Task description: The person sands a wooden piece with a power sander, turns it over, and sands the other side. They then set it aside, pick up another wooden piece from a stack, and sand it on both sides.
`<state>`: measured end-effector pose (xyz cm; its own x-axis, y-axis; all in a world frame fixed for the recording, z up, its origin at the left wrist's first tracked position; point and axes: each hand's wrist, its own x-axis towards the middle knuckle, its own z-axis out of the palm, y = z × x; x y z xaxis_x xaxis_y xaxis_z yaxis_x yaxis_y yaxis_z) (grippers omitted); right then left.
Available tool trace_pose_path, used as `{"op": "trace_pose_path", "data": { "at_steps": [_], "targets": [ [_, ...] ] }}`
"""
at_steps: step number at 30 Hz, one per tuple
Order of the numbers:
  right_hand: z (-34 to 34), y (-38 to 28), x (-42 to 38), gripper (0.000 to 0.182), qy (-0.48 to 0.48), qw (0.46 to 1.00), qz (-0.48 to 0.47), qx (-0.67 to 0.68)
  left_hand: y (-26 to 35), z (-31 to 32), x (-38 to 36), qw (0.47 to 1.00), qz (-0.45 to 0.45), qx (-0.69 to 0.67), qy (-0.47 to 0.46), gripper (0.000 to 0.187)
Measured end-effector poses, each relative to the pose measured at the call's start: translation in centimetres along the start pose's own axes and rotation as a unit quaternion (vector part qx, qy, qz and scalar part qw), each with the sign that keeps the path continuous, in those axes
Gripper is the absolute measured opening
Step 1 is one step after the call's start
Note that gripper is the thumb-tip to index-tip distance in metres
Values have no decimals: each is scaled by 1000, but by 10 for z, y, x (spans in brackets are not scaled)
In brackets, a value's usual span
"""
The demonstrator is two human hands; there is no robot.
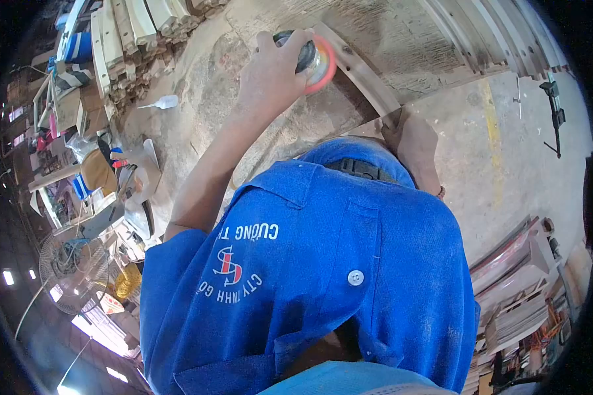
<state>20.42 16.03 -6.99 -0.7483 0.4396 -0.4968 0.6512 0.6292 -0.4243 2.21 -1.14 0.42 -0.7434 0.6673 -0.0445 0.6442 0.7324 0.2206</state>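
My left hand (273,72) is wrapped over the black top of a round palm sander (321,64) with an orange-red rim. The sander is beside the far end of a narrow, slightly curved wooden strip (362,74); whether its pad touches the wood I cannot make out. Closed around the strip's near end is my right hand (414,141), its fingers partly in shadow. The strip lies slantwise on a worn, dusty work surface (211,125). A small dark hole or knot marks its face.
Stacked wooden pieces stand at the upper left (132,29), with long curved strips (494,36) at the upper right. A white nozzle bottle (168,101) lies left. A black tool (555,112) is at right, above more stacked boards (517,263). A fan (72,266) stands lower left.
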Motion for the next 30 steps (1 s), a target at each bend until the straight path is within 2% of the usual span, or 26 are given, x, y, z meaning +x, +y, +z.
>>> {"op": "trace_pose_path", "data": {
  "at_steps": [7, 10, 16, 19, 22, 26, 28, 30],
  "targets": [
    [0, -1, 0, 26, 19, 1000, -2, -25, -10, -3, 10, 1000, -16, 5, 19, 51],
    [-3, -4, -1, 27, 20, 999, -1, -29, -9, -5, 9, 1000, -10, -11, -9, 52],
    [1, 1, 1, 26, 24, 999, -8, -22, -11, 2, 15, 999, -16, -17, 24, 53],
    [2, -1, 1, 27, 27, 999, 6, -28, 13, -1, -8, 1000, -5, -12, -9, 51],
    [3, 3, -1, 27, 40, 999, -21, -8, 30, 4, -22, 995, 30, -72, -66, 54],
    [8, 9, 3, 28, 54, 998, -34, -12, 14, 16, 7, 998, 27, -54, 18, 52],
    [10, 11, 5, 29, 49, 998, -35, -28, -7, 16, 29, 994, -27, -63, 81, 47],
    [8, 9, 5, 30, 41, 999, -14, -32, -5, 11, 32, 994, -40, -56, 83, 43]
  ]
}}
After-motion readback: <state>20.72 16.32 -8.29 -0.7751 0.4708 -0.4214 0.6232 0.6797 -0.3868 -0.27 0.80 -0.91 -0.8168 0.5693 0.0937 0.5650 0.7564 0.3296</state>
